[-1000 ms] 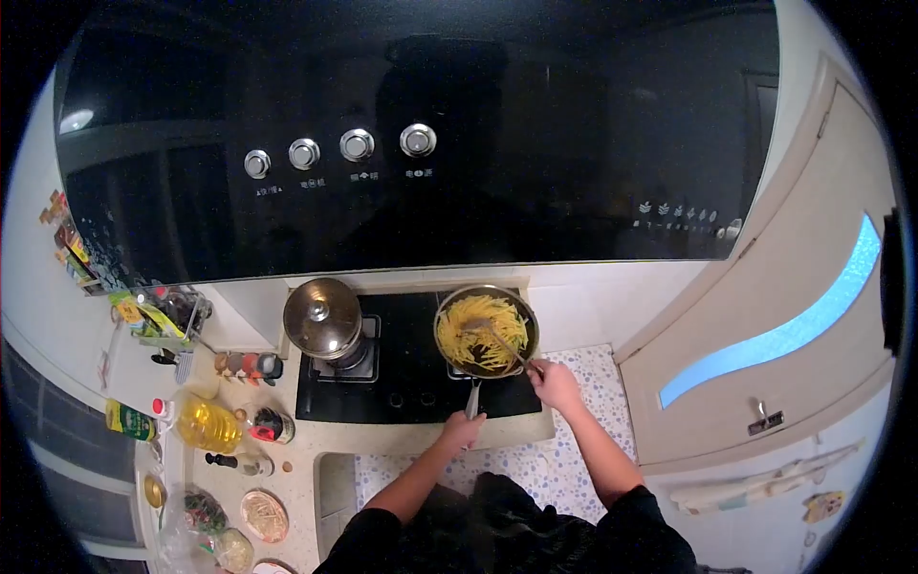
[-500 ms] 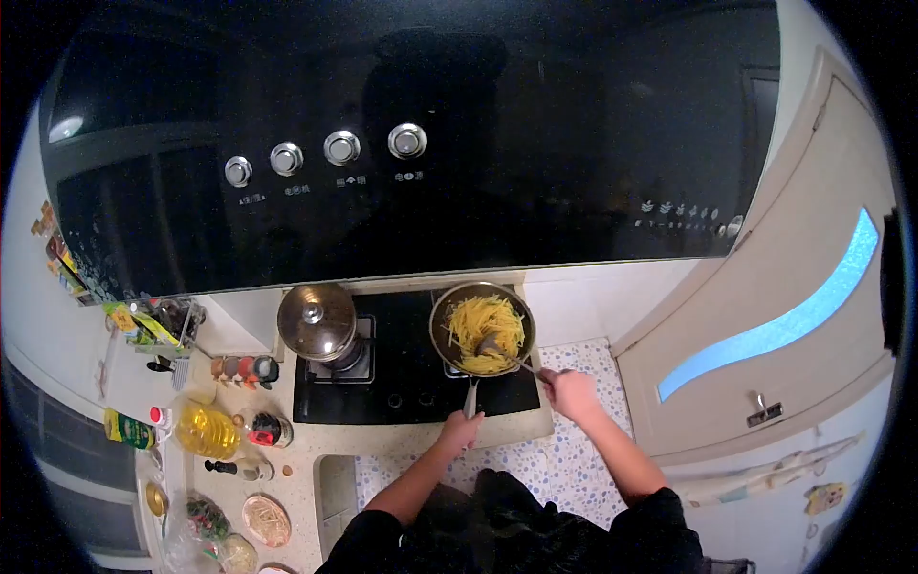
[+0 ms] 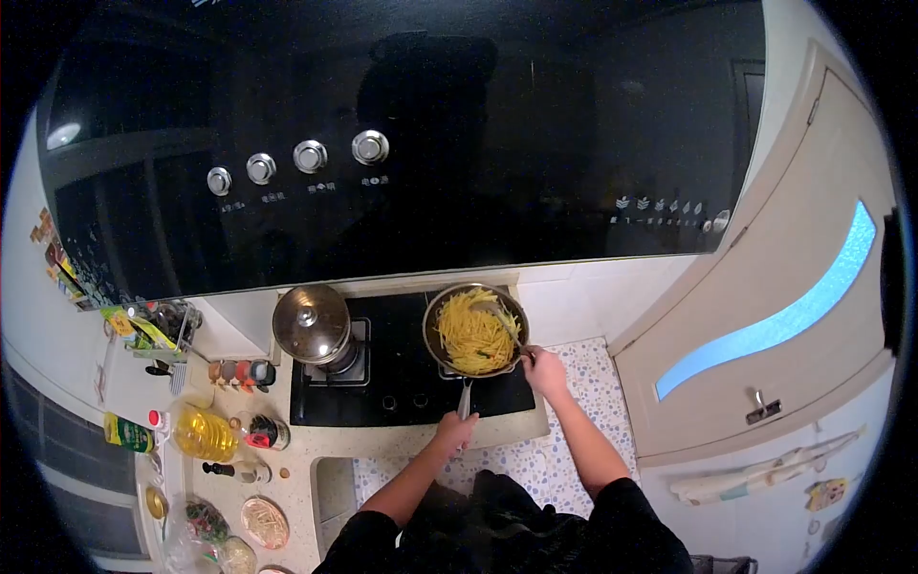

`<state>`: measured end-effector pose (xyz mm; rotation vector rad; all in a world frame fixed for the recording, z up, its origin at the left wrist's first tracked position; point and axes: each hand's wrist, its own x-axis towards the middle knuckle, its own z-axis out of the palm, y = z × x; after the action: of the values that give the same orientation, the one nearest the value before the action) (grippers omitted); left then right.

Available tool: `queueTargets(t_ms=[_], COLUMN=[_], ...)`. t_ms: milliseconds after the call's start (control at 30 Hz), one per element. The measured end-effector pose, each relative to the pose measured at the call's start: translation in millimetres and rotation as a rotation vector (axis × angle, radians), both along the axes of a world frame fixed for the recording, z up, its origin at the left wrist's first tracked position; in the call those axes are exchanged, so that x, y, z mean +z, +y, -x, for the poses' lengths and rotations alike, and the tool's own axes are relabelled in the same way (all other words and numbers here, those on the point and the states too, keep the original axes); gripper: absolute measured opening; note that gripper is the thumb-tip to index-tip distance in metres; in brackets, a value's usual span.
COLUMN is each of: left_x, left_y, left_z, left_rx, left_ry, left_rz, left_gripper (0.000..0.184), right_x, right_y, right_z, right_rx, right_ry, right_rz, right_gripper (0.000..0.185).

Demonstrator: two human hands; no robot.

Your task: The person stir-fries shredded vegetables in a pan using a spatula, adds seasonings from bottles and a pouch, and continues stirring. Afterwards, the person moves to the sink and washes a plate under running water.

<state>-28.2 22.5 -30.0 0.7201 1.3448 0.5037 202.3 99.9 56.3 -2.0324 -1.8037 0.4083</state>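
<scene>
A frying pan [image 3: 427, 346] sits on the right burner, filled with thin yellow strips [image 3: 470, 337] that look like shredded potato. My left hand [image 3: 457, 431] is closed around the pan's handle, which points toward me. With my right hand [image 3: 544, 371], I grip a metal spatula [image 3: 508, 325] at the pan's right side. Its shaft slants over the rim, and its head rests among the strips near the far right part of the pan.
A lidded pot [image 3: 313, 325] occupies the left burner of the black cooktop [image 3: 390, 359]. Left on the counter are an oil bottle [image 3: 204, 432], a dark sauce bottle [image 3: 264, 430], spice jars [image 3: 243, 372] and a plate [image 3: 265, 522]. The range hood [image 3: 402, 220] overhangs the back.
The spatula's head has moved from the near part of the pan to the far right part, shifting the yellow strips. My right hand has moved slightly up and left; my left hand still grips the handle.
</scene>
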Motion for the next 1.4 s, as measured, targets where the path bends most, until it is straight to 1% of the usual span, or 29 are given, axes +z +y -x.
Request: queueTargets(t_ms=[67,100,167,200,300,400,433,533,567,667,700,800,900,1033,1133,1167,1200,1300,1367,1400], left_x=[18,23,4,-2,27,13,16,19,16,17,18,18,31,8,9,11,14,-13,-9,-3], left_y=[-2,-2,-2,-2,0,1,0,-2,-2,-2,-3,-3,-2,-1,1,2,2,1,1,2], left_z=[-3,-4,-3,-3,-3,-4,-4,-3,-3,-4,-3,-2,-1,-4,-2,-2,-2,0,-1,-1], left_rx=[-0.004,-0.007,0.019,0.032,-0.024,-0.016,0.002,0.045,0.047,0.028,0.02,-0.016,-0.063,-0.022,-0.065,-0.078,-0.092,-0.032,-0.049,-0.058], left_ry=[0.051,0.078,0.0,-0.04,0.057,0.085,0.06,0.009,0.009,0.022,0.031,0.074,0.118,0.091,0.13,0.155,0.179,0.062,0.106,0.127], left_rz=[0.006,0.007,0.004,0.003,0.041,0.027,0.026,0.024,0.022,0.0,-0.009,-0.031,-0.027,-0.028,-0.025,-0.024,-0.023,-0.03,-0.007,0.004], left_gripper=[0.032,0.032,0.032,0.032,0.032,0.032,0.032,0.033,0.033,0.034,0.034,0.036,0.036,0.038,0.04,0.041,0.042,0.043,0.045,0.045], right_x=[-19,-21,-21,-6,42,93,108,134,112,77,72,48,20,-8,-18,-20,-10,38,74,93], right_y=[3,-2,-18,-29,-55,-69,-69,-59,-50,-33,-29,-17,-2,12,0,-9,-18,-52,-67,-71], right_z=[10,15,12,14,-7,-31,-38,-52,-62,-52,-41,-22,-14,10,21,19,16,2,-17,-25], right_rx=[-0.032,0.005,0.037,0.053,0.148,0.206,0.224,0.286,0.339,0.318,0.281,0.172,0.111,-0.002,0.035,0.078,0.097,0.16,0.211,0.233], right_ry=[0.023,0.112,0.064,0.04,-0.123,-0.201,-0.214,-0.264,-0.211,-0.193,-0.183,-0.138,-0.06,0.09,0.058,0.045,-0.019,-0.189,-0.274,-0.272], right_rz=[-0.005,-0.085,-0.037,-0.012,0.092,0.1,0.091,0.209,0.183,0.149,0.137,0.062,-0.015,-0.167,-0.045,-0.08,-0.037,0.062,0.086,0.113], right_gripper=[0.028,0.028,0.027,0.027,0.025,0.025,0.025,0.027,0.026,0.024,0.022,0.024,0.025,0.026,0.026,0.026,0.025,0.024,0.023,0.024])
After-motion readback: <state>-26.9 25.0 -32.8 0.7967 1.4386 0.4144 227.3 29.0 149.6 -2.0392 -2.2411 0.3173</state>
